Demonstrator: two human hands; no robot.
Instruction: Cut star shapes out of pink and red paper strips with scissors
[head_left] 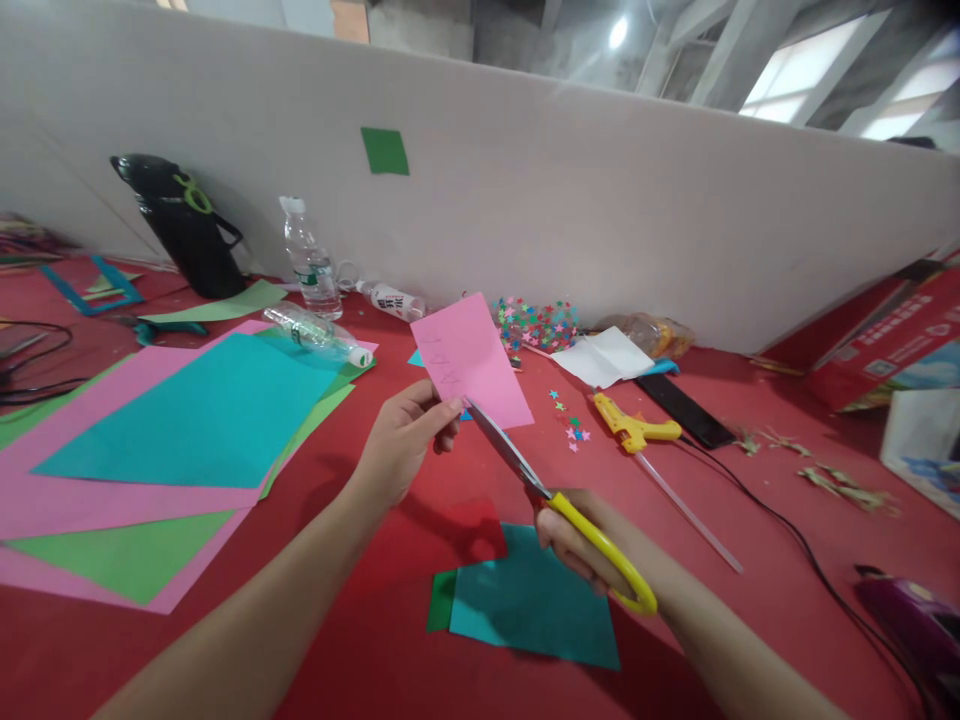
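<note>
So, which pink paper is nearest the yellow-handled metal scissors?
The small rectangular pink paper with drawn marks, pinched in the left hand; the larger pink sheets lie on the red table.

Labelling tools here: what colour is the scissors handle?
The scissors handle is yellow, shown in the head view.

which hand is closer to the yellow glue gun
Right. The right hand, holding the scissors, is just left of the glue gun and nearer the person; the left hand, gripping pink paper, is farther off to its left.
</note>
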